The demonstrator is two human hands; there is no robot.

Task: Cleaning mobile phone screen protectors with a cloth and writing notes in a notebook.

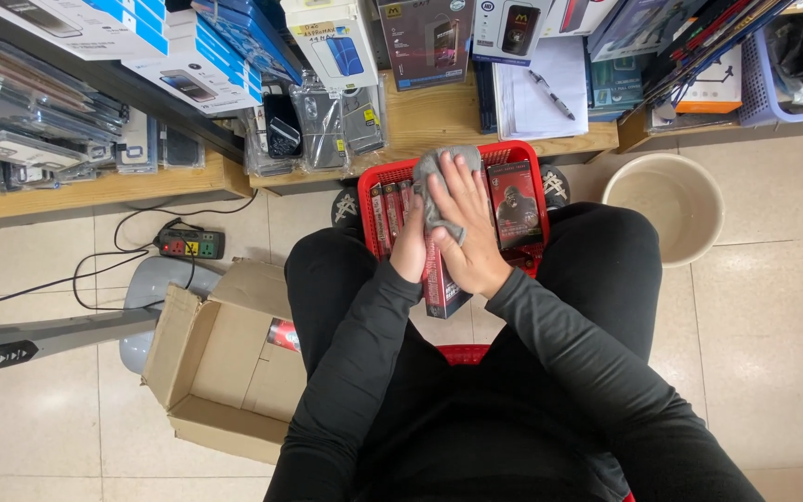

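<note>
A red plastic basket (516, 153) rests between my knees and holds several flat red-and-black boxes standing on edge. My left hand (409, 249) grips one such box (440, 286) from the left, lifted over my lap. My right hand (469, 226) lies on top of that box and presses a grey cloth (439, 177) against its upper end. Another boxed item (516, 204) with a dark picture sits in the basket just right of my right hand.
An open cardboard box (220, 358) stands on the tiled floor at my left, a red packet inside. A beige bucket (666, 204) sits at right. A power strip (190, 244) with cables lies left. Wooden shelves (439, 116) ahead carry packaged phone accessories.
</note>
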